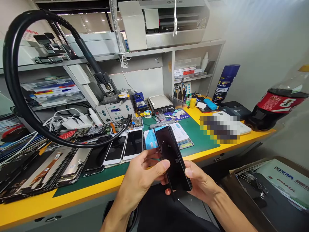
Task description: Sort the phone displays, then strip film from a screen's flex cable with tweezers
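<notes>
A black smartphone (172, 158) is held up in front of me, tilted, its dark glossy face toward the camera with small pale square marks on it. My left hand (145, 170) grips its left edge, thumb lying by the face and fingers partly hidden behind. On the lower right edge my right hand (200, 180) is closed, thumb on the side; its other fingers are mostly hidden. Behind the phone lie a blue and white box (180, 132) and, further left, two white-fronted phones (133, 144) on the green mat (202, 137).
A hot-air station (116, 111) with a thick black hose (11, 64) arches over the left side. Stacked phone screens (45, 167) cover the left bench. A cola bottle (277, 103) and a blue spray can (225, 83) stand right. An open carton (272, 193) sits below.
</notes>
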A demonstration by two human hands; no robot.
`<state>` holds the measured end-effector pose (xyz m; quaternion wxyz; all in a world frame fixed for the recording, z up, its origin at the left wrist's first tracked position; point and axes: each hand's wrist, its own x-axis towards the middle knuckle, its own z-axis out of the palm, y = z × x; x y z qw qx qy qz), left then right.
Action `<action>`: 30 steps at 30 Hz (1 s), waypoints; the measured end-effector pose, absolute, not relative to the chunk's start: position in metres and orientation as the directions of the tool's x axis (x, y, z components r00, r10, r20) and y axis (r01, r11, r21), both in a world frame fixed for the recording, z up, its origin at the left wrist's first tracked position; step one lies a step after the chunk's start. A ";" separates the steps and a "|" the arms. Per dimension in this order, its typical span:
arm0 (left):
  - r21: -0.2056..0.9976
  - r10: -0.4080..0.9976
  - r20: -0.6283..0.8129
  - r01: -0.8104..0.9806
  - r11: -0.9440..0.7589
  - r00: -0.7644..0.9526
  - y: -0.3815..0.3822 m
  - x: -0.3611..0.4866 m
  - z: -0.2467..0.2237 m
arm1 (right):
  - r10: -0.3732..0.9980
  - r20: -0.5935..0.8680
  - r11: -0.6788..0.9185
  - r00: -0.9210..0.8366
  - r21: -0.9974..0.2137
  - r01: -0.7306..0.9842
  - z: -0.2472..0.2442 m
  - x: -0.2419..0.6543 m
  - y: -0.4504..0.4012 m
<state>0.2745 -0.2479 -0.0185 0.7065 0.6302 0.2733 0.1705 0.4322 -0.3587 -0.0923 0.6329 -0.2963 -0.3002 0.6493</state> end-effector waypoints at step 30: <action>0.908 0.641 -0.178 -0.126 0.400 0.746 -0.254 0.234 -0.043 | 0.976 -0.162 -0.124 0.149 -0.964 -0.234 -0.087 0.389 -0.360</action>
